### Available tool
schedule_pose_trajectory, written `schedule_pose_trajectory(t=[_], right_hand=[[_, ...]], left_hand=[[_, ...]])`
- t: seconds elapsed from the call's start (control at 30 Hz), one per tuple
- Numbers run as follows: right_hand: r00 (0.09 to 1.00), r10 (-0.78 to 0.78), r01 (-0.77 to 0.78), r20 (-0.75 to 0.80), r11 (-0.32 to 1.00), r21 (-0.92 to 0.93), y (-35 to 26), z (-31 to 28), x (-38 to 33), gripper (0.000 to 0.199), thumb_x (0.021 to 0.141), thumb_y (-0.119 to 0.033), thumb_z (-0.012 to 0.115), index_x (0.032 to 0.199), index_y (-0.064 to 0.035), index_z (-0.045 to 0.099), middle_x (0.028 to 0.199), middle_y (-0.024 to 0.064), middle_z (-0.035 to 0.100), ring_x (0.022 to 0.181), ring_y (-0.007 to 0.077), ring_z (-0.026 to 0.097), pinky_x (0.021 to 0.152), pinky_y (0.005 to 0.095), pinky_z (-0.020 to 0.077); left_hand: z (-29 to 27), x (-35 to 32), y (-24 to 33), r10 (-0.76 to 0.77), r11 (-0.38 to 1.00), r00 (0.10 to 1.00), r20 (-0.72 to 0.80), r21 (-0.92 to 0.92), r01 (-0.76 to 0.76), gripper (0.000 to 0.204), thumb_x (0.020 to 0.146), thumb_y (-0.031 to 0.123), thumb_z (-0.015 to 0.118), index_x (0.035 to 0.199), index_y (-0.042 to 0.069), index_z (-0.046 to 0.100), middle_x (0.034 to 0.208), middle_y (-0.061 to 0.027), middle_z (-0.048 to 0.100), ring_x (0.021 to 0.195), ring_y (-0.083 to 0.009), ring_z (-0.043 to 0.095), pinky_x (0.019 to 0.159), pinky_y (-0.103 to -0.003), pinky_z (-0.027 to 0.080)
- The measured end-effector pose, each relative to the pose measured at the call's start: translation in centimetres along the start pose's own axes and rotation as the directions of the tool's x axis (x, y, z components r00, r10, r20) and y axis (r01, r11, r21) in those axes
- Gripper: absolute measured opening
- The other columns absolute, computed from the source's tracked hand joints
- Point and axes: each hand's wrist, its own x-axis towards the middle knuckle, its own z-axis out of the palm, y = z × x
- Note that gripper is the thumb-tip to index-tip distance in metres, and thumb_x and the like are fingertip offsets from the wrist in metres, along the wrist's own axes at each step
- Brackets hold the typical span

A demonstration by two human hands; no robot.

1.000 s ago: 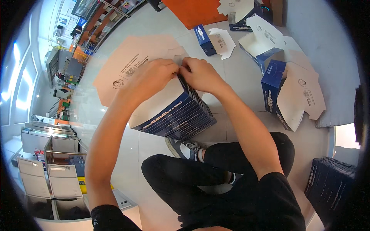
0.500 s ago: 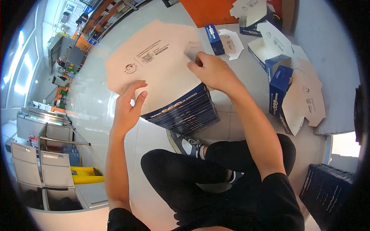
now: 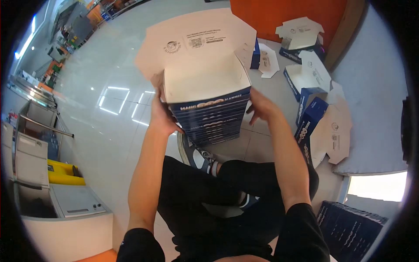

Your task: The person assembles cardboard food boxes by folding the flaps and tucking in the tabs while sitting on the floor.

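Observation:
An open cardboard food box (image 3: 205,83), cream inside and blue outside, rests on a stack of flat blue box blanks (image 3: 214,124) in front of me. Its walls stand up, and its wide printed lid flap (image 3: 196,39) spreads away from me. My left hand (image 3: 162,114) is closed around the box's left side, fingers against the wall and partly hidden, thumb low by the stack. At the right side, my right hand (image 3: 264,107) has its fingers apart near the wall; some fingertips are hidden behind the box edge.
Partly folded boxes (image 3: 312,115) lie on the floor to the right, with others farther back by an orange panel (image 3: 288,17). Another stack of blue blanks (image 3: 349,229) stands at lower right. My shoe (image 3: 196,159) is beside the near stack. A white cabinet (image 3: 70,222) is at lower left.
The top blank, flat before, now has raised walls. My left hand moved down to its left side; my right hand left the far right corner for the right side. The view shifted.

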Motion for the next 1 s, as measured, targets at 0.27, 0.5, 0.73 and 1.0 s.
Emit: schedule_pose_trajectory(t=[0.27,0.5,0.73,1.0], right_hand=[[0.925,-0.367,0.356,0.101,0.928,0.112,-0.7,1.5,-2.8,0.099,0.093,-0.087,0.029,0.166,-0.0218,0.016,0.169,0.0196,0.016,0.149,0.0489,0.026,0.101,0.0753,0.0416],[0.815,-0.572,0.57,-0.095,0.759,0.316,-7.4,3.3,-12.1,0.089,0.096,-0.08,0.033,0.161,-0.0187,0.026,0.158,0.0169,0.029,0.139,0.042,0.036,0.099,0.0658,0.0453],[0.792,-0.592,0.602,-0.147,0.721,0.343,-10.2,6.3,-16.5,0.079,0.1,-0.073,0.036,0.155,-0.0156,0.035,0.147,0.0141,0.042,0.129,0.0351,0.046,0.097,0.0562,0.049],[0.826,-0.546,0.555,-0.142,0.739,0.382,-11.3,8.4,-16.6,0.069,0.104,-0.064,0.04,0.148,-0.0121,0.046,0.135,0.011,0.056,0.118,0.0272,0.058,0.095,0.0453,0.0532]], left_hand=[[-2.7,0.0,-2.9,0.351,0.93,0.872,0.341,-0.231,-0.285,0.046,0.11,0.038,0.045,0.141,0.006,0.055,0.131,-0.0112,0.066,0.114,-0.0268,0.069,0.091,-0.044,0.061],[-5.0,-1.8,1.3,0.381,0.925,0.811,0.444,-0.168,-0.342,0.046,0.11,0.038,0.045,0.141,0.006,0.055,0.131,-0.011,0.066,0.113,-0.0264,0.069,0.091,-0.044,0.061],[-5.4,-5.7,4.2,0.404,0.889,0.796,0.452,0.013,-0.459,0.047,0.109,0.039,0.046,0.141,0.006,0.055,0.131,-0.0108,0.066,0.113,-0.026,0.069,0.091,-0.044,0.061],[-4.5,-8.7,7.3,0.42,0.82,0.764,0.489,0.157,-0.551,0.047,0.109,0.039,0.047,0.141,0.006,0.055,0.131,-0.0105,0.066,0.113,-0.0255,0.069,0.091,-0.043,0.061]])
